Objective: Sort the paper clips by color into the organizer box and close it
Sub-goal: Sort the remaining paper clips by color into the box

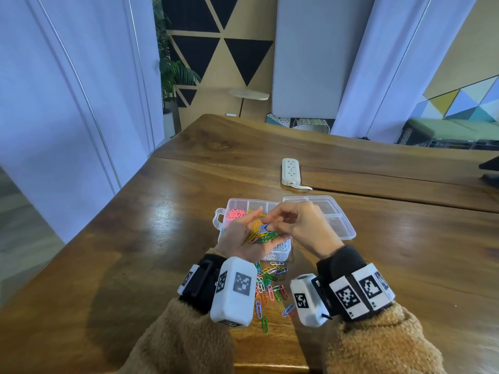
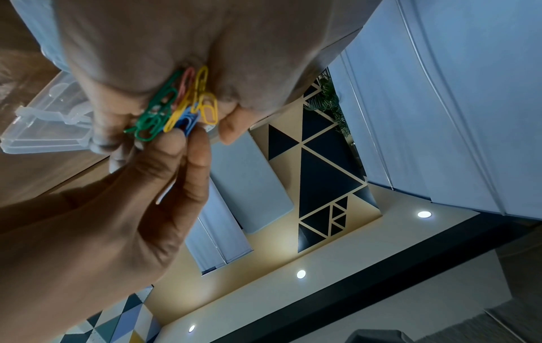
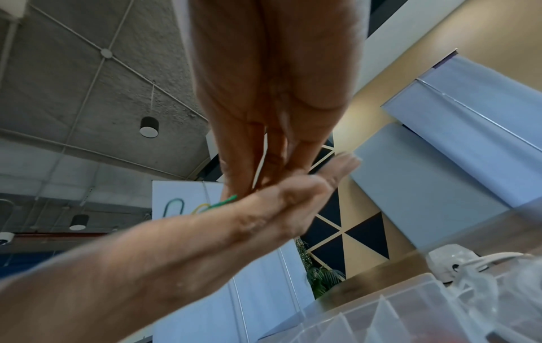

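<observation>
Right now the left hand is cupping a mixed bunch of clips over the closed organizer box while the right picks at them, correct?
Not quite: the organizer box is open, lid folded back, as the head view shows. The rest holds: the left hand cups mixed clips and the right hand picks at them.

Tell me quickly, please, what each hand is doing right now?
Left hand: cupped, holding mixed paper clips.
Right hand: pinching a blue clip from that bunch.

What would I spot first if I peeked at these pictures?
Two hands meeting over a clear organizer box: the left hand cups a bright bunch of paper clips, and the right hand pinches at them. More colorful clips lie scattered on the wooden table between the wrists.
</observation>
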